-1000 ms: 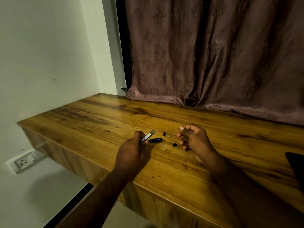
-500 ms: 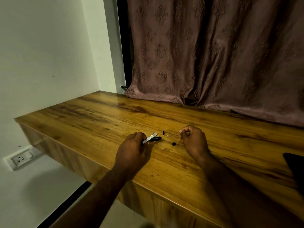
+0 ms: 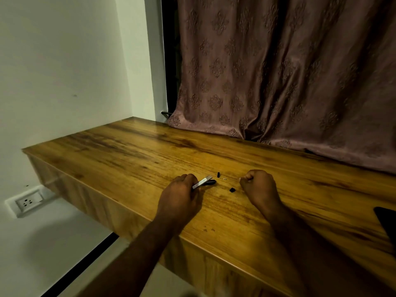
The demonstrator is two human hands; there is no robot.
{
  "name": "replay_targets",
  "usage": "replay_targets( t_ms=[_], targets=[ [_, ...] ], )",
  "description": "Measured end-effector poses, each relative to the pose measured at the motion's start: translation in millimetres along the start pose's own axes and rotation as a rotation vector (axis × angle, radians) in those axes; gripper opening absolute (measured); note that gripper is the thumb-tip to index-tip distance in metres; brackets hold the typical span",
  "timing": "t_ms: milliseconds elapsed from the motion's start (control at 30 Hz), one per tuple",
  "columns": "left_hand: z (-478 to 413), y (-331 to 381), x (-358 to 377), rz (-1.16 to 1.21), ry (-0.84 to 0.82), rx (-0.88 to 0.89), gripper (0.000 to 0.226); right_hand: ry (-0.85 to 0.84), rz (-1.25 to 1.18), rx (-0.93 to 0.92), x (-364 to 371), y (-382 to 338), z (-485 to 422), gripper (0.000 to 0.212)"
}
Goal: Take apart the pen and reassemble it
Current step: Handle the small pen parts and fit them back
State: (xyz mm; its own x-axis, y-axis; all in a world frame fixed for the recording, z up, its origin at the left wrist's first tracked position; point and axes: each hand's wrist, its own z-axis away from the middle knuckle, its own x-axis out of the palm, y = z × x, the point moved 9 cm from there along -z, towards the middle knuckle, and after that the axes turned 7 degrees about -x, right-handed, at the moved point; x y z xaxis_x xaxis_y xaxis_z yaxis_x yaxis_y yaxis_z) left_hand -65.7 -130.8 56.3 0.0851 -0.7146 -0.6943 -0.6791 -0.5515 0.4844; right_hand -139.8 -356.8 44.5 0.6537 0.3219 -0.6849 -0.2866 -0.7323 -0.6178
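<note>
Over the last second the right hand (image 3: 260,187) has dropped from a raised, loosely spread posture onto the wooden table (image 3: 128,159). Its fingers are now curled tight; whether they pinch a small component cannot be determined. The left hand (image 3: 182,196) keeps its fingers wrapped round the silver pen part (image 3: 202,182), whose far end has come down against the black pen part (image 3: 211,182) lying on the table just to its right. Three loose pieces — a black stub (image 3: 218,174), a pale speck (image 3: 224,179) and a black end piece (image 3: 232,190) — lie apart between the hands. Judgement: the pen appears dismantled, and refitting is about to begin — no joint is made yet.
</note>
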Motion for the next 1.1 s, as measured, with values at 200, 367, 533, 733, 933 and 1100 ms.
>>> replay_targets(
  t_ms=[200, 367, 533, 733, 933, 1100],
  targets=[
    [-1.9, -3.0, 1.3, -0.008, 0.003, -0.036, 0.011, 0.014, -0.021, 0.068, 17.3, -21.5, 6.2, 0.024],
    [-2.0, -4.7, 1.8, 0.001, 0.005, -0.042, 0.012, 0.003, 0.142, 0.038, 27.3, -34.9, 5.0, 0.023],
    [-3.2, -3.5, 2.8, 0.0, 0.003, -0.021, 0.011, 0.004, 0.228, 0.004, 28.7, -38.3, 1.8, 0.021],
    [-2.9, -2.7, 3.6, -0.001, 0.001, 0.009, 0.012, 0.005, 0.277, -0.007, 30.1, -41.3, -3.4, 0.021],
    [-3.0, -2.7, 4.2, 0.008, -0.007, 0.013, 0.011, 0.006, 0.306, -0.008, 29.7, -41.2, -2.9, 0.022],
    [-2.4, -4.0, 4.2, -0.001, -0.01, -0.003, 0.012, 0.008, 0.197, 0.061, 25.3, -29.5, -1.5, 0.03]
  ],
)
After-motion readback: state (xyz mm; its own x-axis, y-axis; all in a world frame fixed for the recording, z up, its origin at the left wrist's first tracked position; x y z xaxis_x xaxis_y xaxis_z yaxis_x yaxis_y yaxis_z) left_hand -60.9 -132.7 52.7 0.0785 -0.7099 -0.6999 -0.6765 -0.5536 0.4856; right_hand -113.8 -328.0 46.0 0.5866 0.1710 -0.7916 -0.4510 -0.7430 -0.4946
